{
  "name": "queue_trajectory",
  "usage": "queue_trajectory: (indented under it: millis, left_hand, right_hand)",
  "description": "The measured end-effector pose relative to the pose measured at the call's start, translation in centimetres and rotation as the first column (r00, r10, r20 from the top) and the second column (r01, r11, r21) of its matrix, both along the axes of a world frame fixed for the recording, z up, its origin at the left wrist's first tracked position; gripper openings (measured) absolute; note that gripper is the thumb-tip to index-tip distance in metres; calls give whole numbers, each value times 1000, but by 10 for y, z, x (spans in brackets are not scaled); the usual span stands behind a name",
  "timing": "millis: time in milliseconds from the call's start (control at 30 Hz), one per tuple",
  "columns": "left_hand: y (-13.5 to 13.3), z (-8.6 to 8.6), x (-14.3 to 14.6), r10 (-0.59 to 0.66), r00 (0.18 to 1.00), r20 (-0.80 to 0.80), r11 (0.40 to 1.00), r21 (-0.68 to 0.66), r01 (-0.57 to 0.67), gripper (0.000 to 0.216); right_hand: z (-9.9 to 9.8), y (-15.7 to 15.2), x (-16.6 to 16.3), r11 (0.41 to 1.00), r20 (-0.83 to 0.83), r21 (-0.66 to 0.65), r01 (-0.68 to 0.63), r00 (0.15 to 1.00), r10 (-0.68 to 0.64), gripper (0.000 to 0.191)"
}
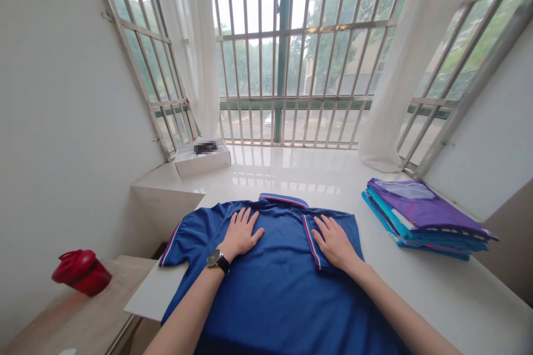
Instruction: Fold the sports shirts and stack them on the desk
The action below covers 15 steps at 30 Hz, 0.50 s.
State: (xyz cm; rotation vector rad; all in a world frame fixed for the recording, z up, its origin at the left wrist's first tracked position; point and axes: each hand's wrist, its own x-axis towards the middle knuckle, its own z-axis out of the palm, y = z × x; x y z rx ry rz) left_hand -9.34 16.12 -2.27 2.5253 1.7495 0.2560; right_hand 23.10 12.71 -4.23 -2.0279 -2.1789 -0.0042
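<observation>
A dark blue polo shirt point(275, 288) lies spread on the white windowsill top, its striped collar point(283, 198) pointing toward the window. My left hand point(241, 232) rests flat on the upper left of the shirt, fingers spread; a watch point(218, 259) is on that wrist. On the other side, my right hand point(333, 239) lies flat over the right sleeve point(316, 255), which is folded inward so its red and white trim shows on the body. The left sleeve point(183, 241) still stretches outward past the edge of the shirt's body.
A stack of folded purple and blue clothes point(428, 216) sits at the right. An open white box point(204, 160) with a dark item stands at the back left. Lower left, a red lidded container point(83, 272) stands on a wooden surface. Barred windows point(287, 33) and white curtains point(387, 100) close off the back.
</observation>
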Motion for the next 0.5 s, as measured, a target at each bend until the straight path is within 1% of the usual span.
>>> queue_trajectory:
  millis: [67,133,267,367,500]
  left_hand:
    - [1,-5,4,-4,1000,-3,1000,11,4,66]
    - [5,-5,11,-10,1000,0,1000,7,10,67]
    - [17,-5,30,-29,1000,12,1000,0,29,68]
    - [27,-7,52,-40,999,25,999,9,40,70]
    - [41,-9,79,-56,998,41,998,22,56,71]
  right_hand:
    - [-5,0,-3,999,20,3,32,999,-32,58]
    - [-9,2,2,999,46,3,40,998,-40,59]
    - [-8,13,31,996,49,-43,75,996,-73,65]
    - [-5,24,54,992,56,-75,98,994,-94,68]
    - [-4,39,76,990,57,-91,105,993,-100,70]
